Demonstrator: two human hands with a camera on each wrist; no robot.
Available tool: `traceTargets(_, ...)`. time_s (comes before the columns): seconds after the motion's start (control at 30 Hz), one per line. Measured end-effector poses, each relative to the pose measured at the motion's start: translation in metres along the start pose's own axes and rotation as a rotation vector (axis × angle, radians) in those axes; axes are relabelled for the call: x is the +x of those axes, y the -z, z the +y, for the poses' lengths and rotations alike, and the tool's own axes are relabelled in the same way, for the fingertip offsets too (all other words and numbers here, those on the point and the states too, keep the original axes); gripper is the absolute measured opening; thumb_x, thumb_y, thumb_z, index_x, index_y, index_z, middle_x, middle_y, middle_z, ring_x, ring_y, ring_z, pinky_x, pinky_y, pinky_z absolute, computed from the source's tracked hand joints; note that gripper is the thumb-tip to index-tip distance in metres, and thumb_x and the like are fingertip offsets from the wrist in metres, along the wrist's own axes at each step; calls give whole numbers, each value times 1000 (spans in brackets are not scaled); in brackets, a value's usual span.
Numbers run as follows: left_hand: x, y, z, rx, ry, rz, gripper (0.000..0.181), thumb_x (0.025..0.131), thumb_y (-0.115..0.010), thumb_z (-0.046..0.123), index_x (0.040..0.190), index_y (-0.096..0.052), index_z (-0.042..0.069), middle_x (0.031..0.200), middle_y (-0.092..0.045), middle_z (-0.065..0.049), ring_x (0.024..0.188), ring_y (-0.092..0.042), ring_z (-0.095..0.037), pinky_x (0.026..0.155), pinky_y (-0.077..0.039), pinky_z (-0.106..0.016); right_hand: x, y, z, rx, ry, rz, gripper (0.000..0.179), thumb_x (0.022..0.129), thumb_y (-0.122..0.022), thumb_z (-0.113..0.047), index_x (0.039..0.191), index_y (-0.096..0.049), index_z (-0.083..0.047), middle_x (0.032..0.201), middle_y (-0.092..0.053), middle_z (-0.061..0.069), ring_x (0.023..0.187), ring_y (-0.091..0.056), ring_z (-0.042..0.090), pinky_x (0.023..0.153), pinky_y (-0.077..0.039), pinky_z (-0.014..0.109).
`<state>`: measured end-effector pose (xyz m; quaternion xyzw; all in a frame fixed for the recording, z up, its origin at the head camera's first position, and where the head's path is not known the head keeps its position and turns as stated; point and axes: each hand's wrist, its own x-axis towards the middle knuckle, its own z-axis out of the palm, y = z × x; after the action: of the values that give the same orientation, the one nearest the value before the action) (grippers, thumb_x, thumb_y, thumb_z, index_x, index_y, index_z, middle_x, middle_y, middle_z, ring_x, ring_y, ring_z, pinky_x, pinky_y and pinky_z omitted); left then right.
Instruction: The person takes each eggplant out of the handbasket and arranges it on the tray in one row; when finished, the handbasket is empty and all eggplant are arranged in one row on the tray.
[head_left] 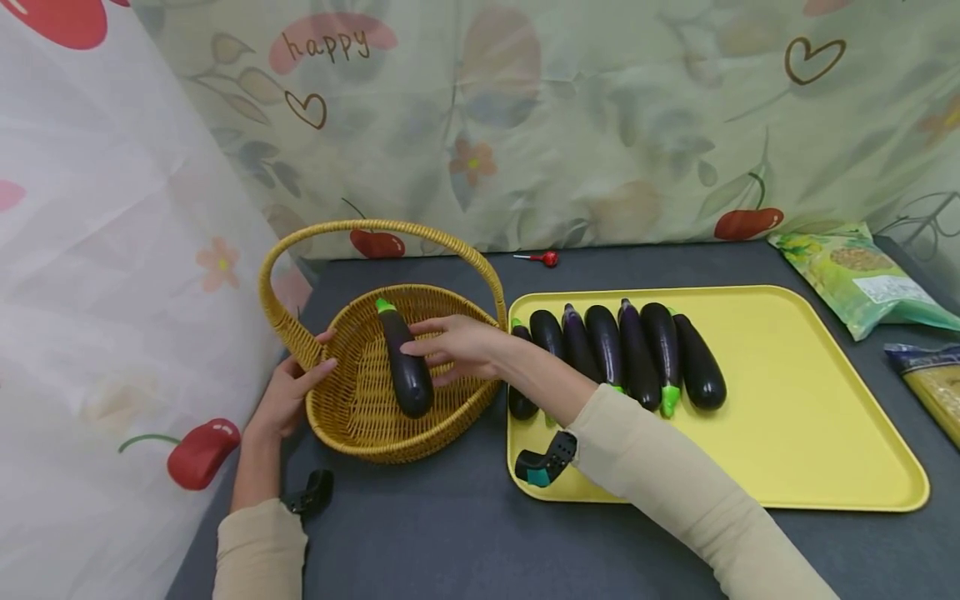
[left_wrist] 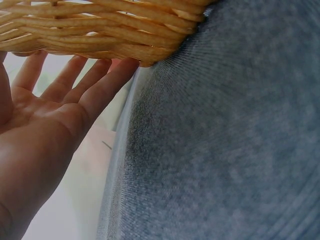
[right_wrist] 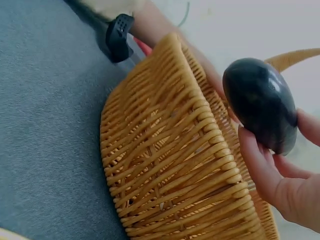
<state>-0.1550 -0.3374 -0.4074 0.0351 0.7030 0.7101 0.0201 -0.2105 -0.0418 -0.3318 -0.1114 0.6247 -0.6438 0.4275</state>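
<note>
An eggplant (head_left: 408,367) with a bright green stem end is in my right hand (head_left: 461,346), pinched between thumb and fingers over the wicker basket (head_left: 405,454). The right wrist view shows this eggplant (right_wrist: 260,102) end-on above the rim, the fingers (right_wrist: 262,167) along its side. My left hand (head_left: 288,392) holds the basket's left rim at the foot of the arched handle (head_left: 382,225), thumb over the rim. From the left wrist, the fingers (left_wrist: 65,82) reach up against the woven side (left_wrist: 100,30). Inside the basket, bare weave shows around the held eggplant.
Right of the basket, a yellow tray (head_left: 817,417) carries a row of several eggplants (head_left: 637,358) on its left half, partly behind my right forearm. A red lollipop (head_left: 550,259) lies at the back. A green bag (head_left: 862,275) and another packet (head_left: 933,383) sit far right.
</note>
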Motion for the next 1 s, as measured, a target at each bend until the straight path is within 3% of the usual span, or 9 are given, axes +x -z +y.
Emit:
traceTargets(0.53, -3, -2, 4, -26, 0, -10, 50, 99, -52, 8, 146, -38, 8, 122, -56, -6, 97, -62, -14, 73, -53, -27, -49, 15, 23, -27, 50, -135, 56, 95, -61, -11, 145, -37, -9, 123, -55, 15, 107, -56, 25, 83, -50, 46)
traceTargets(1.0, -1, -1, 2, -38, -2, -19, 48, 99, -52, 7, 145, -41, 11, 123, -56, -6, 98, -62, -14, 73, -53, -27, -88, 41, 40, -116, 57, -143, 57, 92, -65, -13, 142, -39, -6, 122, -55, 14, 111, -54, 27, 84, -50, 46)
